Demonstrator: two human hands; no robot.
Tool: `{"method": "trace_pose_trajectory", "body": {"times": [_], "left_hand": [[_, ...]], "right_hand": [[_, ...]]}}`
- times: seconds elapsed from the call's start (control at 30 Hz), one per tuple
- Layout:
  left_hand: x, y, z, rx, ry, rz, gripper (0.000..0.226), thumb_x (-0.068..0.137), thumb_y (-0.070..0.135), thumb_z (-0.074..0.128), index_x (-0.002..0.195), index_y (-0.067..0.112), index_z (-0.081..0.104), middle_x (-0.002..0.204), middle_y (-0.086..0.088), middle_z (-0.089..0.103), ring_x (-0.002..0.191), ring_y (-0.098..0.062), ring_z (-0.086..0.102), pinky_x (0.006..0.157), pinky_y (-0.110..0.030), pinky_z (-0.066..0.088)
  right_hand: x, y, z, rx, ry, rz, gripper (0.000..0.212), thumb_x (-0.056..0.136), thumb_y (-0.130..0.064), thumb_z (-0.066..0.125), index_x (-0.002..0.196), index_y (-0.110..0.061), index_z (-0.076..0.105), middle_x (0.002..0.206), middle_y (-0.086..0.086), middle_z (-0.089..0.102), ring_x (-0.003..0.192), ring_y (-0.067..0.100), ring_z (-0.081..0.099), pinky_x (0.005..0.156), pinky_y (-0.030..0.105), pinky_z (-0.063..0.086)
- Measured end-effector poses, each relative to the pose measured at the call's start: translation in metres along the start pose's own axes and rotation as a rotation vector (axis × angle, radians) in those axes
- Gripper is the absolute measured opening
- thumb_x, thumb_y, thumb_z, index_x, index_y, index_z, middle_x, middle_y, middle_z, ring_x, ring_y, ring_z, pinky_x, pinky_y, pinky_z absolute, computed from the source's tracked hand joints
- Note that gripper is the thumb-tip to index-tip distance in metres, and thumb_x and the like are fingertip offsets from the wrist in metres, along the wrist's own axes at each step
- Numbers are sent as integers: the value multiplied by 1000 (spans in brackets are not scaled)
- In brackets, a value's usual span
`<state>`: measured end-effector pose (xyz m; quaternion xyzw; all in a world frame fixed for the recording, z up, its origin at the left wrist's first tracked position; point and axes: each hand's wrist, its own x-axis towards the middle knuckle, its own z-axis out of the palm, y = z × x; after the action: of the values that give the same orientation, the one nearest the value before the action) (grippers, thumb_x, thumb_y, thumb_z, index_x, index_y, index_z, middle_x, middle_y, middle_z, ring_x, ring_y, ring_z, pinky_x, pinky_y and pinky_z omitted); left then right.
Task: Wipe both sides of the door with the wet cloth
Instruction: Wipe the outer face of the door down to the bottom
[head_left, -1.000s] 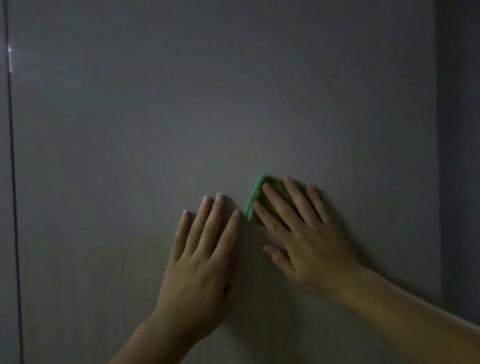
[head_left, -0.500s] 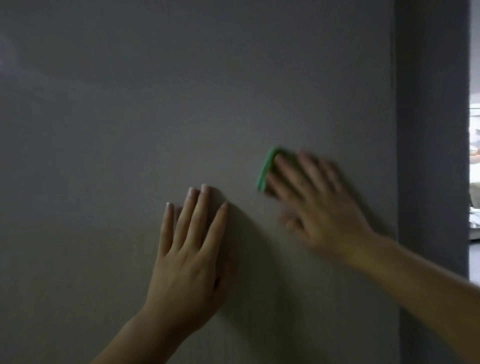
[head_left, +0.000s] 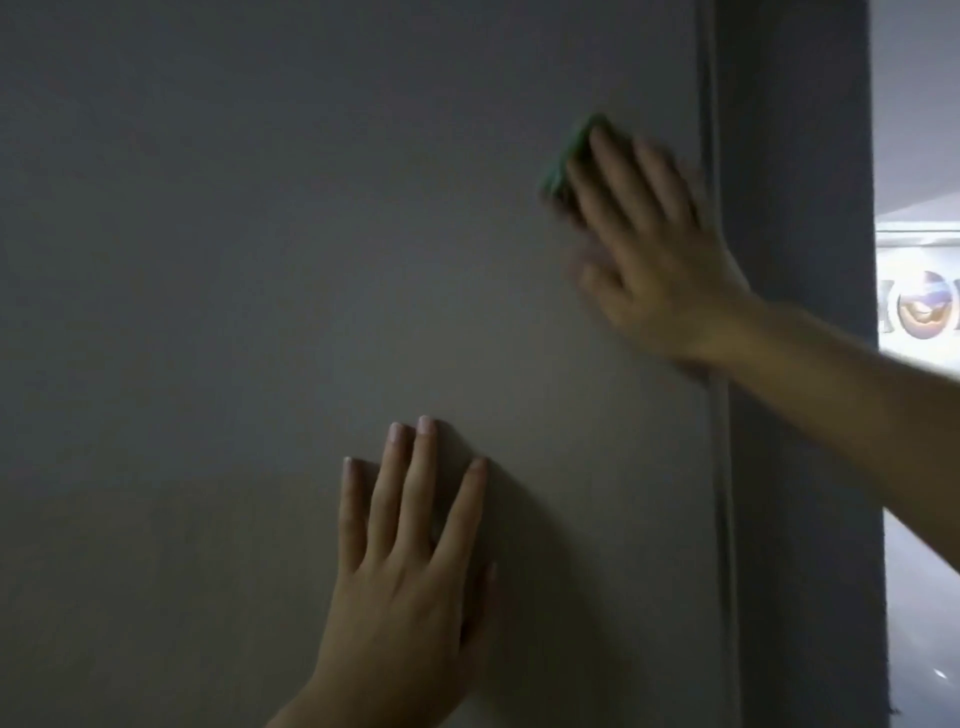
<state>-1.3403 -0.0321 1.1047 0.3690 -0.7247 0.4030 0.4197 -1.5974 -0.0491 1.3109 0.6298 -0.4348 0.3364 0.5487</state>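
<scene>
A plain grey door (head_left: 260, 260) fills most of the dim view. My right hand (head_left: 654, 249) presses a folded green cloth (head_left: 569, 153) flat against the door near its right edge, high up; the hand is blurred by motion and covers most of the cloth. My left hand (head_left: 410, 582) lies flat on the door lower down, fingers spread and pointing up, holding nothing.
The door's right edge (head_left: 714, 415) runs vertically beside a dark grey frame or wall strip (head_left: 800, 156). Past it, at the far right, a bright lit room (head_left: 919, 312) shows through a gap.
My right hand has slid the cloth up and to the right, toward the door's edge. The view has shifted right, revealing the frame and the lit room. My left hand stays flat on the door.
</scene>
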Motion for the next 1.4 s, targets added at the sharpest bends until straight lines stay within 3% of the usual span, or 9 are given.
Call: {"method": "trace_pose_trajectory", "body": {"times": [0.17, 0.33, 0.47, 0.57, 0.7, 0.9, 1.03, 1.2, 1.4], "left_hand": [[0, 8, 8, 34, 49, -40, 69, 90, 41, 49, 151, 10, 40, 164, -27, 22, 153, -46, 18, 118, -69, 17], [-17, 24, 15, 30, 51, 24, 69, 84, 38, 51, 148, 13, 43, 158, -29, 32, 150, -40, 27, 116, -64, 24], [-43, 34, 21, 37, -65, 29, 75, 80, 42, 50, 149, 15, 41, 159, -26, 33, 152, -38, 22, 116, -63, 23], [-47, 38, 22, 29, -95, 8, 75, 85, 41, 50, 154, 15, 36, 163, -24, 27, 155, -38, 16, 119, -64, 18], [-45, 41, 21, -18, -91, -14, 71, 93, 41, 47, 158, 15, 31, 168, -21, 17, 156, -40, 12, 123, -63, 6], [-65, 27, 12, -49, -70, -90, 79, 86, 39, 50, 158, 14, 30, 168, -22, 12, 155, -44, 10, 122, -67, 5], [-76, 12, 5, 1, -130, -186, 79, 86, 40, 46, 159, 18, 25, 169, -22, 8, 156, -44, 2, 120, -68, -3], [-79, 10, 10, -20, -148, -183, 78, 92, 43, 44, 161, 18, 20, 169, -23, 4, 155, -45, -2, 120, -69, -3], [-95, -16, 5, -14, -120, -300, 81, 88, 45, 44, 162, 22, 17, 168, -24, -1, 155, -46, -5, 118, -73, -2]], "right_hand": [[28, 13, -3, 17, 14, 142, 74, 101, -56, 18, 164, -16, 12, 171, 10, 5, 157, 37, 3, 127, 54, 3], [-139, -50, 25, 18, -7, 6, 81, 96, -52, 40, 163, -15, 14, 170, 14, 10, 155, 45, 8, 123, 64, 10], [-232, -90, 33, 42, -154, -119, 69, 103, -56, 28, 161, -21, 16, 171, 7, 9, 156, 40, 9, 123, 61, 13], [-194, -71, 27, 63, -113, -101, 68, 102, -53, 30, 161, -21, 18, 169, 8, 14, 155, 40, 14, 123, 61, 13], [-131, -51, 25, 75, -33, 171, 68, 106, -54, 21, 163, -17, 17, 171, 12, 11, 157, 40, 6, 125, 62, 8], [-265, -129, 34, 86, -185, -84, 82, 98, -57, 40, 164, -21, 6, 172, 6, 1, 157, 39, 0, 125, 59, -2], [-253, -124, 35, 85, -151, -153, 69, 104, -55, 24, 164, -24, 9, 172, 2, 1, 158, 35, -1, 126, 56, 1], [-181, -125, 34, 146, -26, 200, 71, 104, -54, 29, 164, -20, 9, 172, 8, 2, 157, 40, 1, 125, 59, -1], [-232, -174, 32, 147, -139, -112, 79, 98, -54, 42, 164, -26, 9, 172, 0, -1, 158, 33, -1, 125, 56, 2]]}}
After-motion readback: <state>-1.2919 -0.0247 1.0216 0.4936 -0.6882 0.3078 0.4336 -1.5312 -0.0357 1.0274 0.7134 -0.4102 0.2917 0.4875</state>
